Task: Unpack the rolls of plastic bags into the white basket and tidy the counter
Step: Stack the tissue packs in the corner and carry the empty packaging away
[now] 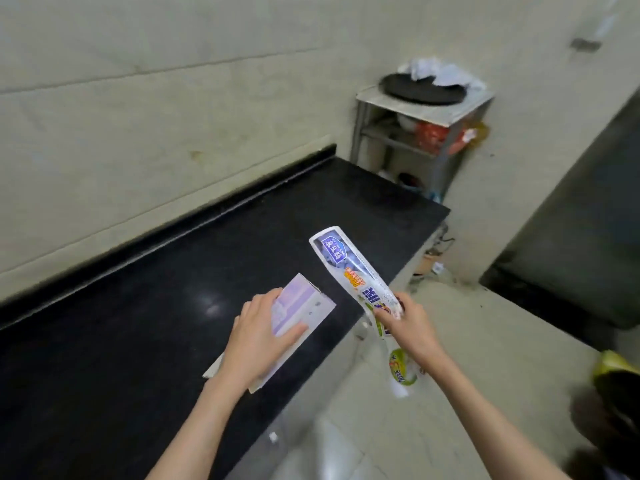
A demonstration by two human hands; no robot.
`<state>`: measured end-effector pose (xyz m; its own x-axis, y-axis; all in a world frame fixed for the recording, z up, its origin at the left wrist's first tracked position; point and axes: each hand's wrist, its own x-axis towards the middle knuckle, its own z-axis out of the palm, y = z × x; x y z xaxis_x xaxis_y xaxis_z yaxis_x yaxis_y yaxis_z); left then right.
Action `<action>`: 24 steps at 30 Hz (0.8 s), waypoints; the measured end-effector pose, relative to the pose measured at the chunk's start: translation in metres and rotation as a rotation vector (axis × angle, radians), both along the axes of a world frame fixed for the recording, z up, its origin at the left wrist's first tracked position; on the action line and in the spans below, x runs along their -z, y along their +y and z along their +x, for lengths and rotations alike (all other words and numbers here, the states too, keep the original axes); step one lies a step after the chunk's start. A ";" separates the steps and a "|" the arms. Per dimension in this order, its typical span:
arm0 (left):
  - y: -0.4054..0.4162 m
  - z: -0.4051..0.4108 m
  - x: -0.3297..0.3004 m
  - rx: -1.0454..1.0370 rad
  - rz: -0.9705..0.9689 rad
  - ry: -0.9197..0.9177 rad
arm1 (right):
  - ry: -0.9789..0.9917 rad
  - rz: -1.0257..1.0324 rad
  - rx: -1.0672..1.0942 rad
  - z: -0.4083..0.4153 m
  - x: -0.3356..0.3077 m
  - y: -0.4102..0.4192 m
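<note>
Right now the left hand (pixel 258 336) lies on a flat pale lilac-and-white cardboard box (pixel 300 311) that rests on the black polished stone counter (pixel 145 306), close to the counter's front edge. Its fingers curl over the box's far-left side while the thumb stretches across the printed top face, so the hand clasps the box from above; the box's far end sticks out beyond the fingertips, and its near end runs under the wrist.

The right hand (pixel 410 329) is held out past the counter's edge, above the pale tiled floor (pixel 467 358). It pinches an emptied printed plastic wrapper (pixel 349 268), white with blue, orange and green lettering, at about the wrapper's middle. The blue-printed upper part rises up and to the left from the fingers, ending over the counter's corner, and the green-printed lower part hangs limp below the hand, beside the wrist.

Box and wrapper sit near one another but apart. No rolls and no white basket show in this view.

Beyond the counter's far end stands a metal shelf rack (pixel 367 133) against the wall, bearing a round black pan (pixel 420 90) with crumpled white plastic (pixel 436 71) on it. A dark bin with a yellow liner (pixel 613 372) peeks in at the lower right.
</note>
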<state>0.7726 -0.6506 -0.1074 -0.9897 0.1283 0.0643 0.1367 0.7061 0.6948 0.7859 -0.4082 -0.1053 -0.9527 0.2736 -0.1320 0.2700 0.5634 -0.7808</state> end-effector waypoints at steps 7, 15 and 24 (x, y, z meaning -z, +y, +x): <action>0.222 0.009 -0.002 0.418 -0.014 0.017 | 0.020 -0.030 0.404 0.106 -0.001 0.192; 0.458 0.064 0.014 0.761 0.051 -0.067 | -0.035 -0.042 0.775 0.224 0.013 0.373; 0.675 0.067 0.063 0.846 0.130 -0.473 | -0.184 -0.086 1.074 0.276 0.062 0.529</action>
